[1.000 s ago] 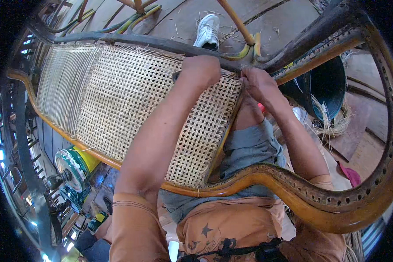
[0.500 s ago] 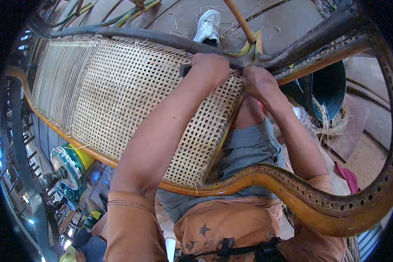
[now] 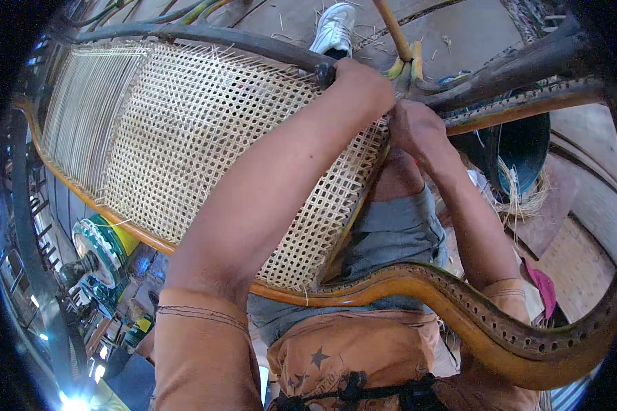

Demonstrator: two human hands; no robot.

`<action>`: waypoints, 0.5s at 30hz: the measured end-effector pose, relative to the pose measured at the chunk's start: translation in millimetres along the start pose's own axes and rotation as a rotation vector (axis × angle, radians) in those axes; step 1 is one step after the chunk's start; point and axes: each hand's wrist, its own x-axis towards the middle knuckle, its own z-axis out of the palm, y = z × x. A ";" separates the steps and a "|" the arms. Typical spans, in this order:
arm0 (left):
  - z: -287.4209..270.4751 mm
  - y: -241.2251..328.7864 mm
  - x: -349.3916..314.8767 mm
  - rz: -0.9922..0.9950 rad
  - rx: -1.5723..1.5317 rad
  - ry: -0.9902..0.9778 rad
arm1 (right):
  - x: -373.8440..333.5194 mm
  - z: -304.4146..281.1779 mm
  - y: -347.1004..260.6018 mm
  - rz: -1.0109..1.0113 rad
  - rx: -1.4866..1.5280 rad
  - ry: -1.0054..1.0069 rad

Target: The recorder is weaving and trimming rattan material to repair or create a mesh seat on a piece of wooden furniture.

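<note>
A panel of woven cane [image 3: 185, 123] stretches across a curved wooden chair frame [image 3: 363, 294] over my lap. My left hand [image 3: 365, 85] is closed at the panel's far right corner. Out of its left side pokes the rounded black handle of a tool [image 3: 324, 75]; the tool's working end is hidden. Close beside it, my right hand [image 3: 418, 129] is bent with its fingers curled in at the same corner, against the dark rail [image 3: 487, 85]. Whatever its fingertips pinch is hidden behind the hand.
Single parallel strands [image 3: 82, 109] run at the panel's left end. Small holes line the frame's curved right part. A dark bucket [image 3: 524, 151] with loose cane strips [image 3: 524, 198] stands at the right. A white shoe [image 3: 334, 29] rests on the floor beyond the frame.
My left hand, with the black handle, has shifted away from me and to the right, over the rail's corner. My right hand has moved slightly. The whole view has also shifted a little.
</note>
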 end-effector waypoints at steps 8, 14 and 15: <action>2.3 -11.3 6.5 0.037 -0.062 -0.163 | -10.2 2.5 -17.2 0.090 -0.038 0.041; -3.9 -9.3 1.2 0.022 -0.011 -0.196 | -9.4 4.4 -8.8 0.020 -0.076 0.000; -4.4 -8.7 1.9 0.030 0.016 -0.200 | -7.4 7.6 -6.4 0.008 -0.058 0.025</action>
